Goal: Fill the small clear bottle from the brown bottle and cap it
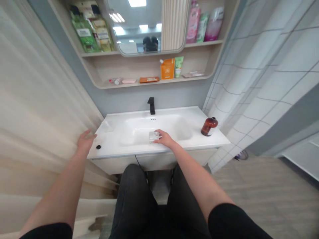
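Note:
A white ceramic washbasin (154,132) fills the countertop in front of me. My right hand (163,138) reaches over the basin, its fingers on a small transparent square cup (154,136). The cup's contents cannot be made out. My left hand (86,139) hangs open above the counter's left front corner, holding nothing. Closest to it lies a small black round object (98,147) on the white counter.
A black faucet (151,105) rises behind the basin. An amber glass bottle (209,126) stands on the counter's right side. Wooden shelves (149,79) with toiletries surround a mirror above. A beige curtain (42,99) runs along the left, and a tiled wall (261,83) stands at right.

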### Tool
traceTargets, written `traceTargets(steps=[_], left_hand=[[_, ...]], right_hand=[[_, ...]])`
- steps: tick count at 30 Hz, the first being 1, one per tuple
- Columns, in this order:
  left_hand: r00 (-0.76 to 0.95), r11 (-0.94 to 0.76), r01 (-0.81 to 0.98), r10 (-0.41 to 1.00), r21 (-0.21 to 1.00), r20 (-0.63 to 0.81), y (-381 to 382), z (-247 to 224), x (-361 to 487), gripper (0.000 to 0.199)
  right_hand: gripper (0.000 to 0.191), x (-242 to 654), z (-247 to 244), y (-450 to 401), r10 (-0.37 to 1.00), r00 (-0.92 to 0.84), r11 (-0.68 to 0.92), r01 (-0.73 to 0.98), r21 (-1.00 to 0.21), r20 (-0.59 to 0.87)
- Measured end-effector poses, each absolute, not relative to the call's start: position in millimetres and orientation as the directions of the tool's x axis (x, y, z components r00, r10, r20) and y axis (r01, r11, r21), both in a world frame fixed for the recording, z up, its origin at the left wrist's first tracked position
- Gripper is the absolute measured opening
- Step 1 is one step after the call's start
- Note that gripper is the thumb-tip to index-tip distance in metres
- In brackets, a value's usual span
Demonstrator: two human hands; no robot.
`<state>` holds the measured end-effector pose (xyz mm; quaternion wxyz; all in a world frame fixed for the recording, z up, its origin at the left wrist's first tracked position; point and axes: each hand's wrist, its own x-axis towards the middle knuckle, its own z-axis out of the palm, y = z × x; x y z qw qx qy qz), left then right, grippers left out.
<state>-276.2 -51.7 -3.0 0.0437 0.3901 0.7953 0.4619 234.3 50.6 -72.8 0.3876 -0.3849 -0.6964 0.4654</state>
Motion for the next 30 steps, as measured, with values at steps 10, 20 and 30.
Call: traceTargets(steps=[10,20,30], left_hand=[[0.075,-0.212,0.392,0.977,0.895,0.199,-17,-40,-71,0.098],[0.196,-0.233,0.202,0.961,0.951,0.193,10,-71,12,0.071],[0.016,-0.158,0.073,0.987,0.985,0.157,2,-71,2,0.081]], right_hand=[[0.078,232,-74,50,0.887,-0.413,0.270,0.102,-0.957,0.207],[0.086,235,-74,51,0.832,-0.519,0.262,0.058,-0.963,0.195],[0.052,235,-68,44,0.957,-0.134,0.274,0.126,-0.953,0.258]])
